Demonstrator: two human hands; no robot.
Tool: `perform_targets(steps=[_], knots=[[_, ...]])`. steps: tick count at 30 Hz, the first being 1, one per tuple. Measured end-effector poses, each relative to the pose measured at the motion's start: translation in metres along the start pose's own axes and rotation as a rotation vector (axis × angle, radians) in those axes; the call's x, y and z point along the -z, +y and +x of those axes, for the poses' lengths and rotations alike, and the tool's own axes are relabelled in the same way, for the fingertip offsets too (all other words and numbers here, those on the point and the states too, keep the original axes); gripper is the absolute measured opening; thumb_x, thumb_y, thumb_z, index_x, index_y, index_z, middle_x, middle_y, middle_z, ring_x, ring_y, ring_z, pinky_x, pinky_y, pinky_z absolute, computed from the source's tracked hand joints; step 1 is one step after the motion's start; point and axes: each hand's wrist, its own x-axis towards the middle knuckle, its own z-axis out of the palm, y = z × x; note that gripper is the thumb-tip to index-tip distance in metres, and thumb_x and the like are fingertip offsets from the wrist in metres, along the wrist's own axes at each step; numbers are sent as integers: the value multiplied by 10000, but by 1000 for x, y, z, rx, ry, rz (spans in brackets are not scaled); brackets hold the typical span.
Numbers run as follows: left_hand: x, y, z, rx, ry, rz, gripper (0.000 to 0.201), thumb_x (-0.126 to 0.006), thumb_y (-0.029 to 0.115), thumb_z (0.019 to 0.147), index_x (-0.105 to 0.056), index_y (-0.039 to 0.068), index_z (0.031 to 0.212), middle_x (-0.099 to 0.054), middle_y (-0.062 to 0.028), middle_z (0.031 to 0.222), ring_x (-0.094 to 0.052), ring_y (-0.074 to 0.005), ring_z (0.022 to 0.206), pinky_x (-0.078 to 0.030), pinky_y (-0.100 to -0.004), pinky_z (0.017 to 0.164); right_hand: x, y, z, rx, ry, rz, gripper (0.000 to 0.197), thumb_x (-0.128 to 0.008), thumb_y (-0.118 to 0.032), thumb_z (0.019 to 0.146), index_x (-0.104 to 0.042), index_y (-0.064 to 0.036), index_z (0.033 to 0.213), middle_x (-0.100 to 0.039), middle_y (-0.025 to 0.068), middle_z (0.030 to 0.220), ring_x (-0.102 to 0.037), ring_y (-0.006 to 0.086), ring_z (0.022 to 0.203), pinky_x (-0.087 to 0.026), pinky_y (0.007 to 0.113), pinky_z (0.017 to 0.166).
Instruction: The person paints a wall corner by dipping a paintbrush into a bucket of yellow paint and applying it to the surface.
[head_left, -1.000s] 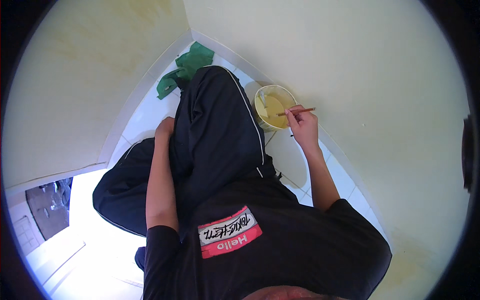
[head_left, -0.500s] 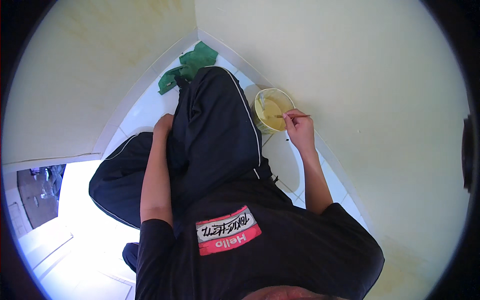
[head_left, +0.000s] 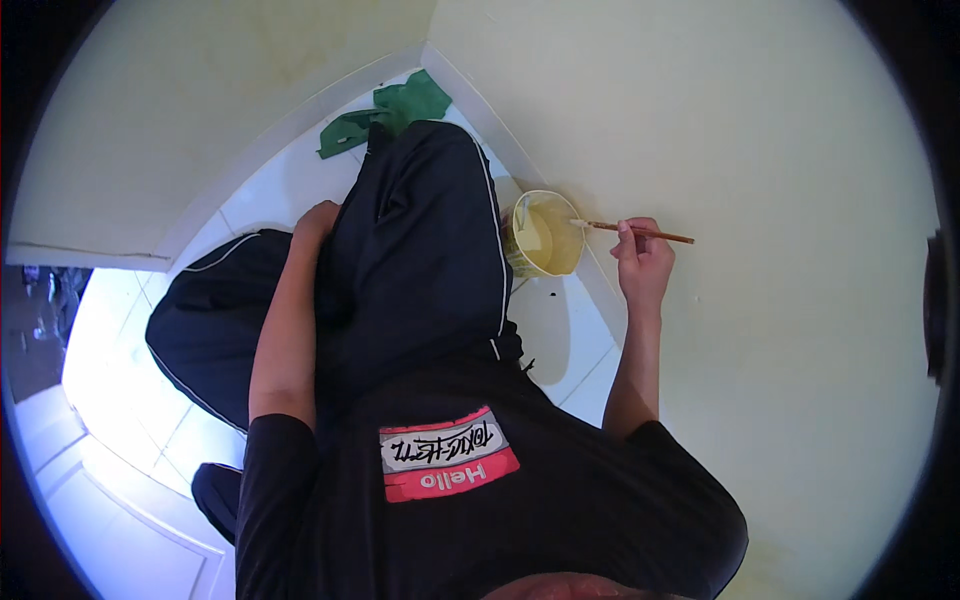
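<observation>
My right hand is closed round the thin brown handle of a paintbrush, held nearly level. Its pale bristles are at the right rim of a small bucket, which holds cream-yellow paint. Inside that bucket, a slim pale thing leans against the left wall; its kind is unclear. My left hand rests between my bent legs, against the dark trousers. The knee hides most of its fingers, so whether it holds anything does not show.
Cream walls meet in a corner ahead, with a pale skirting along the bottom. Green cloth lies crumpled on the white tiled floor beyond my knee. At the left is a brightly lit opening with clutter past it.
My right hand has moved right with the paintbrush, drawing its bristles from over the paint to the bucket's right rim. The whole view has shifted slightly. My left hand stays by my legs.
</observation>
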Motion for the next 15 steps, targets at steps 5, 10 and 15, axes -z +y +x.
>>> perform_targets(steps=[5,10,15], knots=[[-2,-26,13,32,-22,19,498,-580,395,842,-678,-8,1117,-621,-248,1217,-602,-383,1147,-471,-447,956,-1,-11,9,17,24,8,173,-632,-148,957,-604,15,906,-592,30,682,-580,86,554,-468,224,511],[-7,-36,20,0,2,46,505,-552,406,863,-669,-6,1129,-610,-256,1228,-590,-400,1156,-465,-453,973,-1,-10,9,48,40,-36,185,-633,-157,957,-602,15,894,-582,30,659,-568,83,529,-462,223,499],[-2,-22,15,30,-59,58,618,-444,512,886,-641,21,1206,-573,-248,1289,-540,-390,1227,-425,-459,1026,2,-15,8,98,44,-199,182,-636,-151,952,-598,13,882,-593,49,648,-579,89,510,-453,227,476]])
